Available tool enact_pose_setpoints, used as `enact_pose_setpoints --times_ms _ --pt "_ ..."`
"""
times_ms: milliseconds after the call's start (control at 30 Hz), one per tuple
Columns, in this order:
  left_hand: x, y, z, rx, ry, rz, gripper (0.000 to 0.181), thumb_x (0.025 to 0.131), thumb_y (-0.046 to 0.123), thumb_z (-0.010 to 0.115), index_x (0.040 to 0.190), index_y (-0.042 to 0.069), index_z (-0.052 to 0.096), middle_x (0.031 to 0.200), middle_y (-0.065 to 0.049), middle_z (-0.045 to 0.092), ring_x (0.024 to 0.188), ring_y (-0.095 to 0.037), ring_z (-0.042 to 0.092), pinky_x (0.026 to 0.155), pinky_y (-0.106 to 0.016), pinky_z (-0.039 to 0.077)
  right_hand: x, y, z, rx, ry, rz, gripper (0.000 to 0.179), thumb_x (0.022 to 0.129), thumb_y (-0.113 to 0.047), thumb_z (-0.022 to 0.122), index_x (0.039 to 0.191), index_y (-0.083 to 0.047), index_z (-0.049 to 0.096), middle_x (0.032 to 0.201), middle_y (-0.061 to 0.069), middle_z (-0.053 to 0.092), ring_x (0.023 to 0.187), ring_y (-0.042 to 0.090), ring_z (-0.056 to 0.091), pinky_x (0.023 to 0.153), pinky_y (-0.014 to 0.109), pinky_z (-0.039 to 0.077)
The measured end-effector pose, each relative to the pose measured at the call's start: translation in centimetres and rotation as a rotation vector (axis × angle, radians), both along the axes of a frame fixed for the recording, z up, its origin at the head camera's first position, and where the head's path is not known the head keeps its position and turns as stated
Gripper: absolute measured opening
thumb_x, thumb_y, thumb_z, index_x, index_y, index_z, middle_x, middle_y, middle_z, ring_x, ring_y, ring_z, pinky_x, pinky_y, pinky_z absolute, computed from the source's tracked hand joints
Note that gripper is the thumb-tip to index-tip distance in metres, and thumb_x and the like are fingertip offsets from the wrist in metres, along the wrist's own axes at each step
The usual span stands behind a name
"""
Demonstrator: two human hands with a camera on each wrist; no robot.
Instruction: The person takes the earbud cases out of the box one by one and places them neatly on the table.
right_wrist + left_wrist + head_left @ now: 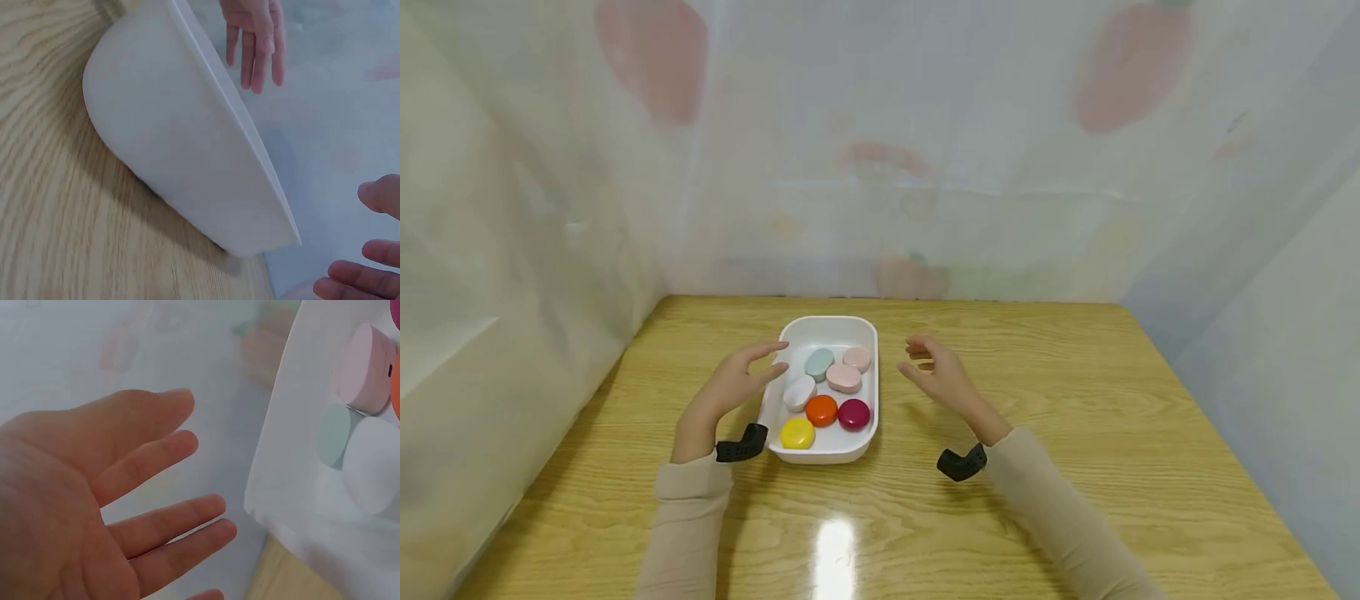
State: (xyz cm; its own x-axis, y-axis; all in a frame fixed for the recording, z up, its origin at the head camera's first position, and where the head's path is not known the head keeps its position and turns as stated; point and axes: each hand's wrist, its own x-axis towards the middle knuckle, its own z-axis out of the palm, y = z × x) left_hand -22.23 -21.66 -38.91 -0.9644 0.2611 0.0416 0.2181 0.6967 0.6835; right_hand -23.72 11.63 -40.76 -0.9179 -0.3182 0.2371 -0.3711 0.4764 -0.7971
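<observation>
A white rectangular tub (pixel 790 329) stands on the table with several small rounded, case-like pieces in it. At the near end lie a yellow one (pixel 797 433), an orange one (pixel 822 410) and a dark magenta one (pixel 853 415). Behind them are a white one (pixel 800 393), a mint oval (pixel 819 364) and two pale pink ones (pixel 844 377). My left hand (pixel 735 379) hovers at the tub's left rim, fingers apart and holding nothing. To the right of the tub, my right hand (pixel 942 375) hangs in the air, fingers loosely bent, also holding nothing.
The wooden table (pixel 1060 375) extends to both sides of the tub and toward me. Pale curtains (pixel 985 150) with faded fruit prints enclose its back and sides. Each wrist carries a black camera mount (pixel 742 443).
</observation>
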Motion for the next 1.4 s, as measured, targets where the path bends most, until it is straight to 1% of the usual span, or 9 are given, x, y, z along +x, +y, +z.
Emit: enact_pose_setpoints --times_ms 100,233,333,533,633,767,967,1200,1400 --pt "0.3 -0.4 -0.4 -0.011 -0.023 0.002 0.051 0.096 0.03 0.06 0.139 0.004 0.05 0.147 -0.024 0.044 0.137 -0.047 0.036 0.11 -0.065 0.031 0.3 -0.7 -0.1 -0.05 0.012 0.014 0.041 0.093 -0.014 0.064 0.127 0.006 0.054 0.116 0.029 0.064 0.106 0.039 0.064 0.091 0.049 0.055" --pt "0.2 -1.1 -1.2 0.004 -0.055 -0.041 0.054 0.093 0.029 0.063 0.138 0.002 0.05 0.147 -0.025 0.045 0.136 -0.048 0.038 0.109 -0.066 0.032 0.5 -1.8 0.1 -0.111 -0.009 0.019 0.036 0.091 -0.01 0.066 0.122 0.007 0.057 0.109 0.028 0.067 0.1 0.038 0.066 0.087 0.046 0.057" --pt "-0.1 -1.8 -1.9 0.081 -0.107 -0.108 0.056 0.093 0.028 0.064 0.14 0.002 0.048 0.147 -0.025 0.044 0.134 -0.048 0.043 0.108 -0.062 0.038 0.6 -2.6 0.3 -0.137 -0.04 0.037 0.034 0.09 -0.01 0.067 0.118 0.008 0.06 0.107 0.027 0.067 0.099 0.038 0.066 0.086 0.042 0.058" --pt "-0.5 -3.2 -3.2 0.249 -0.279 -0.226 0.062 0.094 0.024 0.062 0.147 0.004 0.038 0.152 -0.026 0.036 0.135 -0.047 0.043 0.104 -0.051 0.047 0.8 -4.7 1.1 -0.123 -0.112 0.114 0.029 0.087 -0.007 0.069 0.11 0.008 0.063 0.106 0.026 0.069 0.097 0.034 0.067 0.085 0.033 0.058" --pt "-0.6 -3.5 -3.7 0.296 -0.342 -0.243 0.066 0.094 0.022 0.063 0.15 0.006 0.033 0.155 -0.026 0.031 0.136 -0.048 0.04 0.103 -0.048 0.048 0.8 -5.8 1.4 -0.074 -0.154 0.148 0.032 0.085 -0.008 0.072 0.111 0.007 0.063 0.108 0.026 0.068 0.099 0.033 0.066 0.087 0.033 0.058" --pt "-0.6 -3.6 -4.2 0.323 -0.375 -0.235 0.068 0.093 0.018 0.063 0.152 0.008 0.03 0.156 -0.026 0.029 0.136 -0.048 0.04 0.104 -0.047 0.048 0.8 -7.0 1.3 0.005 -0.176 0.169 0.035 0.084 -0.011 0.073 0.112 0.006 0.062 0.111 0.025 0.067 0.102 0.032 0.066 0.089 0.033 0.058" --pt "-0.8 -3.6 -4.5 0.326 -0.385 -0.219 0.068 0.094 0.019 0.063 0.152 0.01 0.029 0.155 -0.025 0.031 0.135 -0.046 0.04 0.106 -0.049 0.047 0.2 -8.4 0.5 0.121 -0.165 0.1 0.038 0.085 -0.014 0.073 0.117 0.004 0.061 0.118 0.02 0.066 0.109 0.031 0.064 0.097 0.039 0.054" --pt "-0.9 -3.5 -4.6 0.329 -0.389 -0.212 0.068 0.093 0.02 0.063 0.152 0.011 0.029 0.155 -0.025 0.03 0.137 -0.045 0.038 0.107 -0.051 0.044 -1.0 -9.5 -0.2 0.41 -0.047 -0.008 0.045 0.087 -0.025 0.072 0.123 0.0 0.062 0.121 0.014 0.068 0.107 0.026 0.063 0.099 0.036 0.052" --pt "-0.8 -3.2 -4.7 0.365 -0.388 -0.242 0.071 0.093 0.019 0.064 0.152 0.007 0.028 0.156 -0.025 0.029 0.137 -0.046 0.037 0.109 -0.051 0.043 -1.2 -9.9 -0.3 0.575 0.0 -0.044 0.044 0.088 -0.032 0.071 0.116 0.0 0.063 0.107 0.013 0.07 0.088 0.021 0.06 0.088 0.031 0.054"
